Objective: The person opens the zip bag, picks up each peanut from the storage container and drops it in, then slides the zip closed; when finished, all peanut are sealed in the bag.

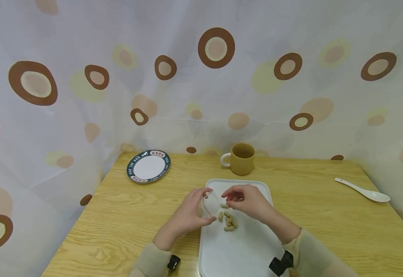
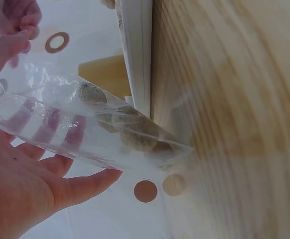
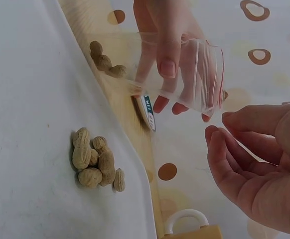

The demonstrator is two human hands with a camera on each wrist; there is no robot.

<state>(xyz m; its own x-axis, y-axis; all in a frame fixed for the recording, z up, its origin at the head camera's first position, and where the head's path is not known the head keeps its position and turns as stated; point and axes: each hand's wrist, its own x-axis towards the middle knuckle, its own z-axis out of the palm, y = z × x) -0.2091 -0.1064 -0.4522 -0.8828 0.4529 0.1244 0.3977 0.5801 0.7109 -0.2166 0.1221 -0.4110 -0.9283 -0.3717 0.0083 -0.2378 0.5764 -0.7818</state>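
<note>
My left hand (image 1: 191, 211) holds a clear zip bag (image 3: 160, 69) between thumb and fingers, over the tray's left edge. Several peanuts (image 2: 140, 132) lie in the bag's low end, and its red-lined mouth points toward the other hand. My right hand (image 3: 264, 159) is close to that mouth, its fingers loosely bent with thumb and index tips slightly apart. I see nothing between them. Below, a small heap of peanuts (image 1: 229, 222) rests on the white tray (image 1: 236, 254), with another peanut (image 1: 224, 206) just behind the heap.
A yellow mug (image 1: 243, 159) with a white handle stands behind the tray. The blue-rimmed plate (image 1: 149, 166) lies at the back left of the wooden table (image 1: 118, 223), and a white spoon (image 1: 364, 190) at the right. A patterned curtain (image 1: 187, 88) hangs behind.
</note>
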